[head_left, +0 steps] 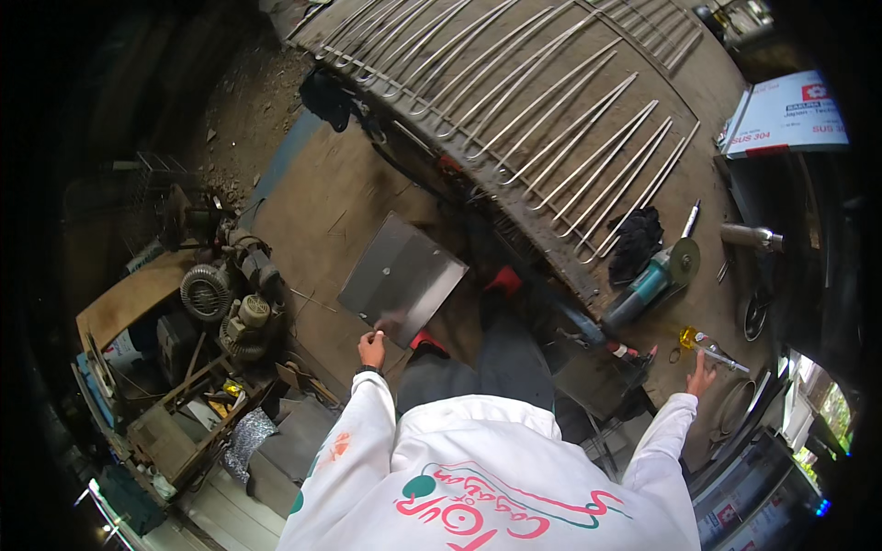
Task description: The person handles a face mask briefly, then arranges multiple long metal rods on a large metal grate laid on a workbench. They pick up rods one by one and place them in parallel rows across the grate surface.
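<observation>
My left hand [371, 352] is pinched on the near corner of a grey sheet metal plate [389, 271], which has a small mark or hole near its middle. The plate hangs over the floor, left of the workbench. Out to the right, my right hand [701, 377] is over the bench top with its fingers stretched out. Right at the fingertips lie a small container with yellow contents [688, 337] and a slim silvery rod-like tool [725, 359]. Whether the fingertips touch them, I cannot tell.
On the workbench [570, 266] rest a green angle grinder [654, 282], a black glove or cloth [635, 244], a metal cylinder [751, 237] and several bent metal rods [542, 119]. Motors [208, 292] and scrap crowd the left side. A film-covered sheet stack [785, 124] stands far right.
</observation>
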### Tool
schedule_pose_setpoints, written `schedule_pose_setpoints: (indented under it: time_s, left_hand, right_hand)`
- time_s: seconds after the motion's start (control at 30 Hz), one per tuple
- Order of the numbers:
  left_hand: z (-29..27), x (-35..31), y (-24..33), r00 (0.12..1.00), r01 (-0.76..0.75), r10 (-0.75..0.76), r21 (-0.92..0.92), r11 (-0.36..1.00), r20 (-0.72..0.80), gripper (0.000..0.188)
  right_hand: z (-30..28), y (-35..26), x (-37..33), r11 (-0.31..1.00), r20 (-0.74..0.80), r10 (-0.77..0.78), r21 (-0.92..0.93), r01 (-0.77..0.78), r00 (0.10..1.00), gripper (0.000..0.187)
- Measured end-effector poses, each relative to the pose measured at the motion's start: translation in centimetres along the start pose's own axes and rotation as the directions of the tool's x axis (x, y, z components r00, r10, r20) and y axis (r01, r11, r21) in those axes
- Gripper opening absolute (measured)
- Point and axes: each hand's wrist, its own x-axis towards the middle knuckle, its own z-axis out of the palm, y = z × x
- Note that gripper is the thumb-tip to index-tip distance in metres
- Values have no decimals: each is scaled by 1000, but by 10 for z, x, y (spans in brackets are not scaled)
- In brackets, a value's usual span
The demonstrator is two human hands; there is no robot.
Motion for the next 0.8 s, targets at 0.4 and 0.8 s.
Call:
schedule_pose_setpoints:
  time_s: [0.4, 0.8]
  left_hand:
    - [-36, 92, 6, 980, 33, 189, -985, 168, 65, 66]
    - [-240, 159, -174, 983, 155, -139, -938, 311, 117, 78]
  right_hand:
    - [-74, 159, -339, 801, 355, 298, -598, -30, 886, 42]
    - [32, 176, -479, 784, 712, 344, -576, 229, 612, 30]
